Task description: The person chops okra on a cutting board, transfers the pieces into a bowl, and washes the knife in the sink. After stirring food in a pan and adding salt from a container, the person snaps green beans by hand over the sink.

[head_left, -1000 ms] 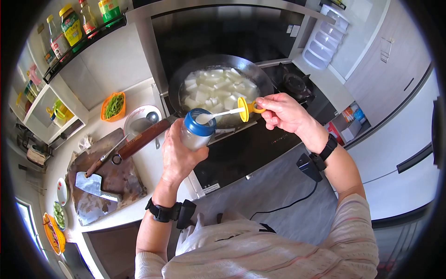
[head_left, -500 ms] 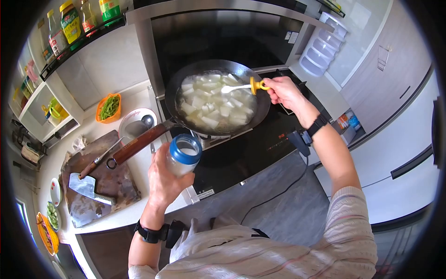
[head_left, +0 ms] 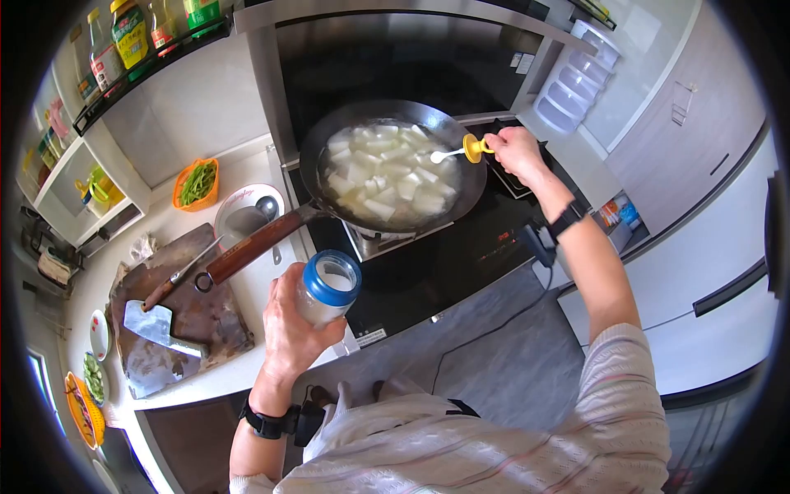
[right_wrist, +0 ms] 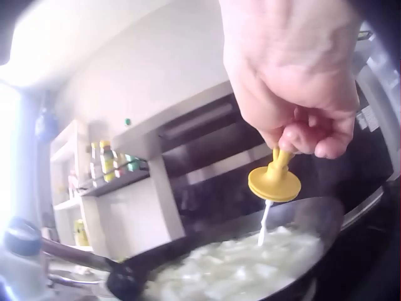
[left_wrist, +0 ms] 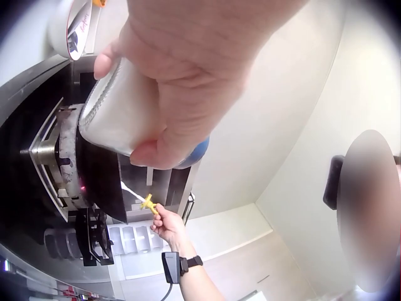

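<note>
The right hand [head_left: 517,153] has its fingers curled in a pinch on the ring of the yellow-capped spoon [head_left: 475,149], whose white tip is over the right side of the wok [head_left: 466,188]; whether the tip bears any powder is too small to tell. The left hand [head_left: 290,323] wraps its fingers round the uncovered jar [head_left: 319,306], off to the near left of the wok. The step in hand seems to be seasoning the pale chunks [head_left: 387,171]; it would go best with small turns of the wrist, scattering across the liquid while the spoon stays clear of it. Keeping the jar out of the steam should stop its contents caking. The wooden wok handle [head_left: 257,247] juts out just beyond the jar, so a careless swing could knock it. On the bench [head_left: 164,231], a cleaver [head_left: 151,323] lies on the chopping board [head_left: 222,317], near a bowl [head_left: 224,221] and an orange basket [head_left: 178,200].
</note>
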`<state>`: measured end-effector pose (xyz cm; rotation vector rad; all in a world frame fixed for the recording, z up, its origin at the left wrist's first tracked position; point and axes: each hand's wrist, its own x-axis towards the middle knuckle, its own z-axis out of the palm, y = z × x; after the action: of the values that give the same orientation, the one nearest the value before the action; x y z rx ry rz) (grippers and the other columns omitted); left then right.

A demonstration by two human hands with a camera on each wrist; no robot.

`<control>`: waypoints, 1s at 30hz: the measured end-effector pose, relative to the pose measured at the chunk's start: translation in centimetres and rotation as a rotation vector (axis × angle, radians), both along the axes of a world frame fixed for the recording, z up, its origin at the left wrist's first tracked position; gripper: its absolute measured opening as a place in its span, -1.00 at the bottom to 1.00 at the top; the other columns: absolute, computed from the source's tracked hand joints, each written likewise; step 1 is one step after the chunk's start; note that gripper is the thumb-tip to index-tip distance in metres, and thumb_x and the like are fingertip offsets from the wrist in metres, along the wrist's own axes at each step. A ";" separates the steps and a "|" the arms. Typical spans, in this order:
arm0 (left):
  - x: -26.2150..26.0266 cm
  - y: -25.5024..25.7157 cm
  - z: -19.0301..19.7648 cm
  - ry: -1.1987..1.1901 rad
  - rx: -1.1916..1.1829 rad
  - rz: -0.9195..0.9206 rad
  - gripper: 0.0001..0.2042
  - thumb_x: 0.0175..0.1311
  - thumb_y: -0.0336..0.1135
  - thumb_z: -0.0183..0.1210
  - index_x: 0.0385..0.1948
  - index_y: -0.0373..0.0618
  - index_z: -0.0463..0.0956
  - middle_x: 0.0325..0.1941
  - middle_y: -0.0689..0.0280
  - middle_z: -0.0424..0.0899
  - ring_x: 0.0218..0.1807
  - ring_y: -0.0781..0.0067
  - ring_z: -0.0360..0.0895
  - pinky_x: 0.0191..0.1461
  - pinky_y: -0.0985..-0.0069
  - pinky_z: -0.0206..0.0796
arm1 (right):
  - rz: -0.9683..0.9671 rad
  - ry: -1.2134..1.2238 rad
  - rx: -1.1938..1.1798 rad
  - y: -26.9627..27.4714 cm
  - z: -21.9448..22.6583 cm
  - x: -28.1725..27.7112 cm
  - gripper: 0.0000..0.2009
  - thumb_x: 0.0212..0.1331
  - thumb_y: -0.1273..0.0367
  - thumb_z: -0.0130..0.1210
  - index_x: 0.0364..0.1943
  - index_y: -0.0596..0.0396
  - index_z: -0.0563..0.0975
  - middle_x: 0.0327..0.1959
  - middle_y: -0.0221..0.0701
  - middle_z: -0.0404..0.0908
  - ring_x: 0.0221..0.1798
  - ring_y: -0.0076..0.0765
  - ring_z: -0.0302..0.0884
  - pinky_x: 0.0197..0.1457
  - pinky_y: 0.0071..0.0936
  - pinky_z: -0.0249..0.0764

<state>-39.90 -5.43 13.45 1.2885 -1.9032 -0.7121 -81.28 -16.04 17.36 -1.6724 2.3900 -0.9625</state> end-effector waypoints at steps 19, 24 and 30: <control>-1.4 -0.4 0.1 -0.107 -0.058 -0.146 -0.31 -0.43 -0.35 0.32 -0.02 -0.13 0.33 -0.15 0.08 0.47 -0.09 0.04 0.48 0.05 0.29 0.32 | 0.956 -0.055 0.086 10.4 4.3 14.7 -0.83 0.13 0.38 0.15 -0.49 0.20 0.50 -0.71 -0.43 0.40 -0.65 -0.62 0.35 -0.57 -0.61 0.24; -1.7 -0.4 0.0 -0.134 -0.083 -0.157 -0.34 -0.42 -0.37 0.32 -0.04 -0.12 0.35 -0.16 0.09 0.47 -0.10 0.05 0.47 0.03 0.28 0.33 | 0.752 -0.668 0.557 9.7 2.7 13.9 -0.74 0.22 0.27 0.07 -0.51 0.16 0.53 -0.72 -0.54 0.39 -0.66 -0.70 0.29 -0.60 -0.67 0.25; -2.3 -0.5 0.2 -0.126 -0.096 -0.146 -0.33 -0.42 -0.38 0.32 -0.03 -0.13 0.34 -0.16 0.10 0.48 -0.08 0.06 0.47 0.05 0.29 0.32 | 0.638 -1.101 0.609 9.3 0.2 12.4 -0.71 0.22 0.23 0.08 -0.43 0.24 0.50 -0.68 -0.52 0.35 -0.69 -0.68 0.20 -0.62 -0.68 0.24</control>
<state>-42.16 -5.91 13.68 1.1678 -2.1236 -0.6167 -68.86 -6.76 17.58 -1.0710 1.1356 -0.6460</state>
